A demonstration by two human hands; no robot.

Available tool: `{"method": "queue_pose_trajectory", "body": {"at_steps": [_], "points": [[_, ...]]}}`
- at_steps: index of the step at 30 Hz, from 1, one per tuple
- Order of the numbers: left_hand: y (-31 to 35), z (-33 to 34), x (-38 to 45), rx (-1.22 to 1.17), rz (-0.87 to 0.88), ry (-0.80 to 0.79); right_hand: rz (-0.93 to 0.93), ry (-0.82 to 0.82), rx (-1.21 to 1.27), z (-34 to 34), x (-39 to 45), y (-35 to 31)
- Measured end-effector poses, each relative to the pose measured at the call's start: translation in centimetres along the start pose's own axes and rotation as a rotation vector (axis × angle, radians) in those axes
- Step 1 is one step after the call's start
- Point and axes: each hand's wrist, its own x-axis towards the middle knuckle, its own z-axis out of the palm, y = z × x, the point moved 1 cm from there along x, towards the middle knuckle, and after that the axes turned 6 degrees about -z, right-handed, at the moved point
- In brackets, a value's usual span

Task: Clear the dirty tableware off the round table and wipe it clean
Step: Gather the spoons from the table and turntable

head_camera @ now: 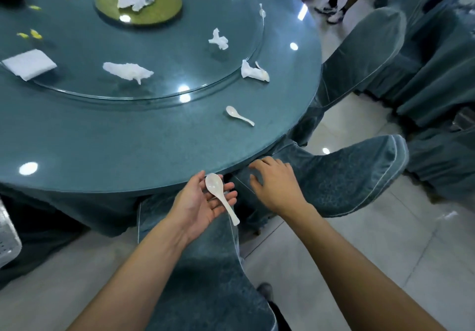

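Both forearms are seen reaching toward the near edge of the round table (pixel 154 151). One white spoon (pixel 221 197) is carried on the upturned palm of the left hand (pixel 203 202), bowl toward the table, handle projecting past the relaxed, nearly straight fingers. Nothing is held by the right hand (pixel 276 184); it is spread palm down, fingers loosely bent, above a covered chair (pixel 347 176) just beside the table edge. A second spoon (pixel 239 115) is left on the tabletop, near the right rim. Crumpled napkins (pixel 128 71) are scattered over the glass turntable (pixel 77 48), and a folded cloth (pixel 29 64) is noted at its left edge.
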Motion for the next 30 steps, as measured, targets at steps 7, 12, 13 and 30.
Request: {"method": "queue_pose_trajectory", "body": {"at_steps": [7,12,13,30], "points": [[-0.1,3.1,5.1,-0.089,0.043,0.044,-0.097,0.006,0.017,1.1,7.8,5.1],[-0.3,6.8,9.2,-0.187,0.105,0.153,-0.17,0.001,0.058,2.0,13.6,10.1],[-0.5,7.5,9.9,-0.223,0.116,0.173,-0.182,-0.007,0.069,2.2,14.8,11.1],[-2.0,12.8,14.8,-0.474,0.274,0.36,-0.216,-0.196,0.08,7.0,27.1,15.7]]}}
